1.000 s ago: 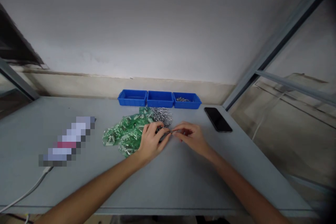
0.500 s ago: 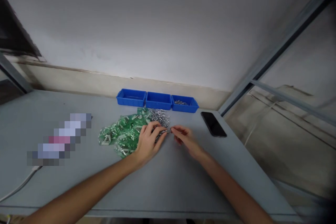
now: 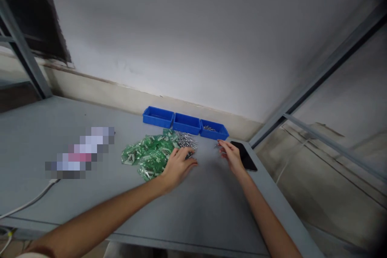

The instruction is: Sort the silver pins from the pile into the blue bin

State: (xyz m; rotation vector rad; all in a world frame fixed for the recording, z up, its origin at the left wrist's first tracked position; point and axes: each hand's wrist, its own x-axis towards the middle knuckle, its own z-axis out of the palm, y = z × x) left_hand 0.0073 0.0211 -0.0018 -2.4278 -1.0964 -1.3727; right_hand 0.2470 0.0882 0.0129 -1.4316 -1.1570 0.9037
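Note:
Loose thin silvery metal pins (image 3: 186,139), rivet-like in shape, lie in a heap in front of the blue bins. Beside them on the left are green plastic bags (image 3: 157,151) with more metal pieces inside. My left hand (image 3: 179,166) rests at the near edge of the heap, fingers curled round several metal pins that show in part between thumb and fingers. To the right, my right hand (image 3: 230,154) is raised near the right bin, its thumb and fingertips pinching a small metal pin whose details are blurred.
Three blue bins stand in a row along the wall: a left bin (image 3: 158,121), a middle bin (image 3: 186,129) and a right bin (image 3: 222,134) holding metal pins. A black phone (image 3: 248,159) lies behind my right hand. A pixelated object (image 3: 80,155) with a white cable (image 3: 33,200) lies left.
My right hand has moved right and away from my left hand, toward the right bin and the phone. My left hand stays by the heap, its thumb a little further out. The camera view has shifted.

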